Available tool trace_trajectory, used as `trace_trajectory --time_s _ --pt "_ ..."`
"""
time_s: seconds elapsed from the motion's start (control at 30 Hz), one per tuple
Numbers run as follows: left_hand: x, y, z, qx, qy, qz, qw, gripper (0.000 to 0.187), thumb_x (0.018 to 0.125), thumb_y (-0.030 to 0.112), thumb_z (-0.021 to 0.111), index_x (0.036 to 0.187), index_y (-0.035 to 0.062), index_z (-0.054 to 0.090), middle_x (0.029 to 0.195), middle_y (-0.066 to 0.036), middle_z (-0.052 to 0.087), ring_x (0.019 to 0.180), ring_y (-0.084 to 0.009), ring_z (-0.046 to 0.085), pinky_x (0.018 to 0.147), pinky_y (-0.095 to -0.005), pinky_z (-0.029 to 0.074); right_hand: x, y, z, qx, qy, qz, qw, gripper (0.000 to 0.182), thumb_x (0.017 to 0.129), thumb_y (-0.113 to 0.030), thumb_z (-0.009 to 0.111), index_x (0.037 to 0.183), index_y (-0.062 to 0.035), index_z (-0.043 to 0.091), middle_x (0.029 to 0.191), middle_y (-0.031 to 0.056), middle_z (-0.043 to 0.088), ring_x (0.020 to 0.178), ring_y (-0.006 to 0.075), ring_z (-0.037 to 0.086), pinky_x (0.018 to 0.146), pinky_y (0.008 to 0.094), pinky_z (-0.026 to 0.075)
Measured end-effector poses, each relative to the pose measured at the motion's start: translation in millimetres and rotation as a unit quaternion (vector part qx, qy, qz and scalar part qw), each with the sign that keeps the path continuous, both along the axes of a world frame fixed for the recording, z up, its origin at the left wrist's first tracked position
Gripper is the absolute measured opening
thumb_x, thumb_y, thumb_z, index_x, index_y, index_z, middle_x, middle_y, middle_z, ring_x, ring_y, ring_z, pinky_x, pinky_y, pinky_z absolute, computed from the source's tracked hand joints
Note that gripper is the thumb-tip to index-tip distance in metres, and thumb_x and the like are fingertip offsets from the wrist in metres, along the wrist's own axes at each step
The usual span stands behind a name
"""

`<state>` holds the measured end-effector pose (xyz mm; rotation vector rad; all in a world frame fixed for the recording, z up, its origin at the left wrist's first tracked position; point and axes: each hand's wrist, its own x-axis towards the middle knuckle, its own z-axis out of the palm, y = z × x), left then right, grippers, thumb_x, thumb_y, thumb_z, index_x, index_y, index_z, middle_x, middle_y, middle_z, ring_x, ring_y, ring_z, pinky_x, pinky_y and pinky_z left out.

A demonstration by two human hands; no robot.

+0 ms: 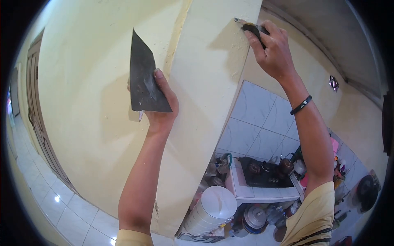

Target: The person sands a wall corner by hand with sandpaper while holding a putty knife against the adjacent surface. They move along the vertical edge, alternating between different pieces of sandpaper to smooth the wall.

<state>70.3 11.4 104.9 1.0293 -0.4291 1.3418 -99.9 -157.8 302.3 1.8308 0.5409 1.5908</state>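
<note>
My left hand point(165, 94) is closed on a dark, stiff sheet point(143, 82), the thumb over its right edge and the other fingers mostly hidden behind. Pale smears mark the sheet's face, and its top narrows to a point. Up at the right, my right hand point(276, 51) grips a scraper point(253, 29) with a black handle. The scraper's thin blade lies against the cream wall column point(205, 53), close to its right edge. Small rough bumps and flaked patches show on the column below the blade.
Right of the column is a kitchen with a black stove point(264, 172) on a tiled counter point(246, 192). Below stand a white lidded bucket point(217, 203) and a metal pot point(255, 217). A wooden door point(37, 102) is at far left, beside the tiled floor point(69, 213).
</note>
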Motion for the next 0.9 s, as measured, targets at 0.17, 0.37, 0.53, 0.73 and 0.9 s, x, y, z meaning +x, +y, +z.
trace_trajectory --time_s 0.17,0.37,0.53,0.73,0.9 --pt "1.9 2.1 1.5 -0.005 -0.04 -0.015 0.999 0.025 0.104 0.016 0.054 0.118 -0.0047 0.052 0.113 -0.018 0.048 0.107 -0.0313 0.043 0.094 -0.0459 0.035 0.8 0.6 1.8 -0.004 0.003 0.006 1.0 0.024 0.099 -0.026 0.063 0.108 -0.01 0.079 0.093 0.0078 0.062 0.094 0.0226 0.058 0.089 0.0396 0.037" --pt "2.2 1.8 2.5 -0.016 -0.05 -0.013 0.999 0.023 0.103 0.015 0.054 0.115 -0.0042 0.05 0.112 -0.017 0.047 0.107 -0.0304 0.042 0.094 -0.045 0.034 3.8 0.3 2.8 -0.011 0.001 0.018 1.0 0.025 0.099 -0.026 0.063 0.109 -0.0095 0.079 0.096 0.0076 0.064 0.098 0.0223 0.059 0.091 0.04 0.038" --pt "1.1 2.8 1.4 -0.007 -0.033 -0.005 0.999 0.023 0.104 0.017 0.053 0.112 -0.0045 0.052 0.112 -0.017 0.048 0.106 -0.031 0.041 0.096 -0.0457 0.033 3.8 -0.2 3.1 -0.005 0.005 0.01 1.0 0.025 0.099 -0.027 0.063 0.109 -0.0091 0.079 0.097 0.0075 0.064 0.098 0.0224 0.06 0.092 0.0395 0.038" --pt "-2.5 3.5 0.6 0.007 -0.012 -0.002 1.0 0.029 0.107 0.024 0.049 0.107 -0.0041 0.055 0.107 -0.018 0.053 0.106 -0.0334 0.041 0.099 -0.0487 0.031 4.9 -0.2 2.8 -0.014 0.004 0.025 1.0 0.026 0.1 -0.028 0.063 0.107 -0.0086 0.079 0.096 0.0079 0.064 0.097 0.0226 0.059 0.09 0.0397 0.038" --pt "-4.7 1.8 2.4 -0.014 -0.006 -0.022 1.0 0.033 0.108 0.028 0.047 0.105 -0.0042 0.056 0.103 -0.018 0.055 0.105 -0.0336 0.042 0.1 -0.0493 0.03 3.6 -0.1 3.3 -0.007 0.008 0.017 1.0 0.027 0.1 -0.028 0.062 0.107 -0.0083 0.079 0.095 0.0081 0.063 0.095 0.0226 0.059 0.088 0.0392 0.038"
